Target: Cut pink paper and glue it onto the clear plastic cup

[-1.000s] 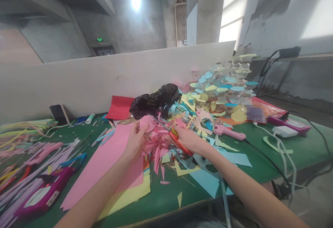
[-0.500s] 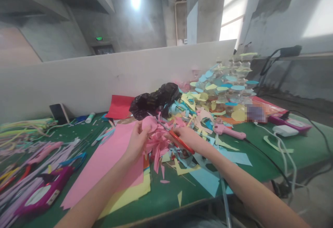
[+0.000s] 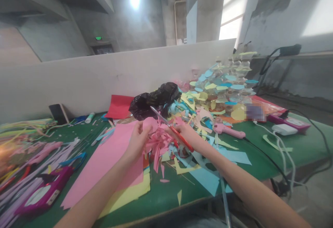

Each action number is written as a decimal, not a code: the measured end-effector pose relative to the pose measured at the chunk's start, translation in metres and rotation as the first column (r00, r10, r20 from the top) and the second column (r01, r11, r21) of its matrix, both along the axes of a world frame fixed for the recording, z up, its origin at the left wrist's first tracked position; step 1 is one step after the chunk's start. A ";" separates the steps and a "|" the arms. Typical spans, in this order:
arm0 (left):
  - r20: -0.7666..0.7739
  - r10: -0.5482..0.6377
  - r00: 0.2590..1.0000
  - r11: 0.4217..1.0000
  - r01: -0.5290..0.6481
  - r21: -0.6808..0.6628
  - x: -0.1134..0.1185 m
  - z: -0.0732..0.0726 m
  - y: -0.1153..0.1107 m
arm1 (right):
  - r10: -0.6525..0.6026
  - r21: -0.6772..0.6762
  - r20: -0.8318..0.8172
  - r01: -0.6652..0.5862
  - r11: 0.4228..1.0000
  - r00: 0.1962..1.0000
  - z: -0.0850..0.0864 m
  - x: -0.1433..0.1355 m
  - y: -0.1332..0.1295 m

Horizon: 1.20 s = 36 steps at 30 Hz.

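Observation:
My left hand [image 3: 139,138] pinches a rounded piece of pink paper [image 3: 150,124] between thumb and fingers. Scissors with red handles [image 3: 179,137] are gripped in my right hand [image 3: 186,135], their metal blades pointing up and left beside the paper's right edge. The blades look nearly closed. Beneath both hands lies a heap of pink paper scraps [image 3: 158,148]. Large pink sheets [image 3: 104,169] lie under my left forearm, on top of yellow sheets [image 3: 130,195].
A black plastic bag [image 3: 148,103] sits behind the hands. Plastic cups with coloured paper discs [image 3: 229,87] are piled at back right. A pink glue gun [image 3: 229,131] with a cord lies right. At left are a purple device [image 3: 48,190], pipe cleaners [image 3: 28,124] and a phone [image 3: 58,113].
The scissor blades have swung upward and moved closer together beside the pink paper. My left hand has barely moved. An orange blur now shows at the far left edge.

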<state>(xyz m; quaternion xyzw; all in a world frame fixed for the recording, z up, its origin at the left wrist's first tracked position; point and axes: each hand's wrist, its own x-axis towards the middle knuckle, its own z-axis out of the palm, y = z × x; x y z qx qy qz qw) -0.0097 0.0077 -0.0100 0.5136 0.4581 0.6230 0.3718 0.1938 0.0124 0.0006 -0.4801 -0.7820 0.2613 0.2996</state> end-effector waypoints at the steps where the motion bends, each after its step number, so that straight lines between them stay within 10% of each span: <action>1: 0.020 -0.006 1.000 1.000 0.006 -0.011 0.000 0.000 0.000 | -0.026 0.000 -0.015 0.026 1.000 1.000 0.002 0.001 0.001; 9: 0.048 -0.033 0.998 0.999 0.034 -0.020 -0.001 0.002 0.000 | -0.221 0.011 0.181 0.223 0.975 0.958 -0.005 0.003 0.011; 14: -0.107 0.108 0.988 0.994 -0.103 0.046 -0.005 -0.002 0.002 | -0.202 0.133 0.272 0.171 0.976 0.941 -0.014 0.003 0.010; 18: -0.261 0.024 0.965 0.984 0.024 0.179 -0.007 -0.007 0.004 | -0.177 0.207 0.336 0.111 0.972 0.925 -0.013 0.007 0.011; 29: -0.820 0.219 0.529 0.807 0.374 0.457 -0.013 -0.016 -0.005 | -0.032 0.437 0.211 -0.065 0.897 0.977 -0.017 0.002 0.015; 36: -0.778 0.248 0.577 0.749 0.394 0.532 -0.014 -0.026 0.004 | 0.015 0.481 0.179 -0.101 0.871 0.984 -0.010 0.005 0.012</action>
